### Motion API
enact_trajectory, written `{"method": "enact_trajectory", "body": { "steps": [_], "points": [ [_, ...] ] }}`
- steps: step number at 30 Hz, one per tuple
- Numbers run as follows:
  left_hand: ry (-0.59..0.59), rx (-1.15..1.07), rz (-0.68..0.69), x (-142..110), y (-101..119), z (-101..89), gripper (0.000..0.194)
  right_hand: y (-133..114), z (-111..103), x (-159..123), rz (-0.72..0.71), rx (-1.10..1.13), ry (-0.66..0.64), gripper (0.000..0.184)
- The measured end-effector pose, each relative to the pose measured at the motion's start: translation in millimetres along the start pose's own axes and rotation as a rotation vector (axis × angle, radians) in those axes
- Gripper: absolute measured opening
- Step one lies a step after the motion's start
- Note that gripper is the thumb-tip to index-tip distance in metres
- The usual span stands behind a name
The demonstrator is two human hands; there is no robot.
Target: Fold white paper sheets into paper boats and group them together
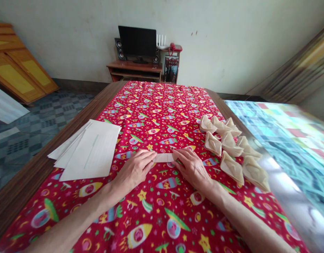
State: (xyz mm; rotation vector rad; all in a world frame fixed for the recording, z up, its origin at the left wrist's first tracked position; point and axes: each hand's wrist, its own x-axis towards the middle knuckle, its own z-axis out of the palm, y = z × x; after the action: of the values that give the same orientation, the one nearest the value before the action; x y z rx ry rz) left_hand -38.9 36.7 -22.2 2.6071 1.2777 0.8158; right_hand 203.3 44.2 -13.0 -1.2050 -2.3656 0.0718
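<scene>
A narrow folded strip of white paper [163, 157] lies crosswise on the red patterned cloth [148, 218], with crease lines across it. My left hand [139, 165] grips its left end, fingers together and bent over the paper. At the right end, my right hand [189, 164] has its fingers closed on the strip in the same way. Both thumbs are partly hidden. To the left lies a fanned stack of white paper sheets [98, 151], the top one printed with faint lines. On the right stand several folded paper boat-like shapes [231, 168], cream coloured, grouped in rows.
The cloth covers a dark wooden table [80, 130]. Beyond it, a desk [134, 66] bears a monitor [137, 41], speakers and a red telephone [175, 47]. A bed with a patterned cover [277, 140] adjoins the right side; a wooden cabinet [19, 66] stands far left.
</scene>
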Motion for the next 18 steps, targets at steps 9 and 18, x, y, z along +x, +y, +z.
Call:
{"method": "enact_trajectory", "body": {
  "steps": [9,18],
  "points": [
    [0.203,-0.097,-0.157,24.9,-8.4,8.1,0.040,-6.2,-3.9,10.1,0.226,0.314,0.050,0.011],
    [-0.062,-0.705,-0.576,32.8,36.2,-4.2,0.042,-27.9,3.5,-0.8,0.071,0.153,0.102,0.014]
  ]
}}
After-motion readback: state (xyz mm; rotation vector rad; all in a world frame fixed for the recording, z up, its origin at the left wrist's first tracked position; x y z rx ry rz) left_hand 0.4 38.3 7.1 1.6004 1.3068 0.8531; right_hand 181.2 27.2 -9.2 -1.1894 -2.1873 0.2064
